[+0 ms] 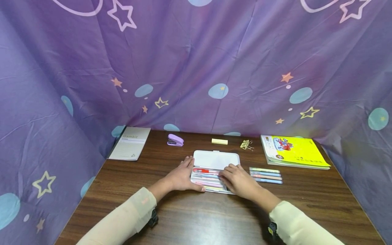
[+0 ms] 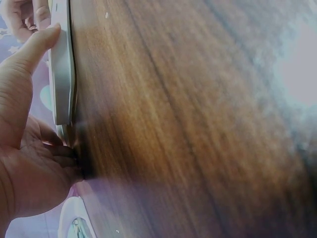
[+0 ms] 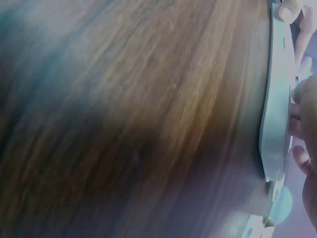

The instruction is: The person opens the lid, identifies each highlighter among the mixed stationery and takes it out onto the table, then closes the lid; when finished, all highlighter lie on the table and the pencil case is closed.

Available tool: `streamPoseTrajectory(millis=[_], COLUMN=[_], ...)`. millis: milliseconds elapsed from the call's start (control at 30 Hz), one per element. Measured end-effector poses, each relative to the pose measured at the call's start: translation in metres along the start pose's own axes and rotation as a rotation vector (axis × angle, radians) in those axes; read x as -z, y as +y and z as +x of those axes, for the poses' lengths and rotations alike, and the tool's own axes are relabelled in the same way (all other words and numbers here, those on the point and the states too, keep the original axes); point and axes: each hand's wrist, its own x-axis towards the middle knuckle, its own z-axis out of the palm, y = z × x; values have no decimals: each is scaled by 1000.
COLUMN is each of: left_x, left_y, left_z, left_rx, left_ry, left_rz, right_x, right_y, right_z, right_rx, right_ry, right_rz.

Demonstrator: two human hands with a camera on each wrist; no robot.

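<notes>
A white pencil case point(image 1: 216, 160) lies on the table with its lid folded back. Several pens fill its tray, among them a red pen point(image 1: 205, 171) at the back. My left hand point(image 1: 183, 175) rests against the case's left end, fingers along the side and thumb on the front edge; the left wrist view shows that thumb straight. Over the tray's right part, my right hand point(image 1: 239, 180) bends its fingers down at the pens' ends. Whether it pinches a pen is hidden. Just right of it lie several capped pens point(image 1: 265, 175) in a row.
Along the back stand a notebook point(image 1: 130, 144), a purple stapler point(image 1: 175, 140), a yellow sticky-note pad point(image 1: 219, 141) and gold binder clips point(image 1: 246, 144). Yellow-covered books point(image 1: 297, 153) lie at the right. A purple curtain point(image 1: 196, 68) hangs behind the wooden table point(image 1: 196, 221).
</notes>
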Motion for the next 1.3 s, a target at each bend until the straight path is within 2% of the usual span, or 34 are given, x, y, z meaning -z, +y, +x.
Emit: streamPoseTrajectory(millis=[400, 667, 800, 1033, 1300], left_x=[1, 1, 0, -1, 1], left_y=[1, 0, 0, -1, 0], left_z=[-1, -1, 0, 1, 0], left_rx=[2, 3, 6, -4, -4], left_ry=[3, 3, 1, -1, -3], left_rz=[9, 15, 13, 14, 20], right_x=[-5, -8, -10, -12, -12], right_y=[-1, -1, -2, 1, -4], right_z=[7, 10, 13, 18, 28], right_rx=[13, -15, -57, -81, -107], right_ry=[39, 77, 53, 18, -59], right_rz=[24, 115, 121, 61, 77])
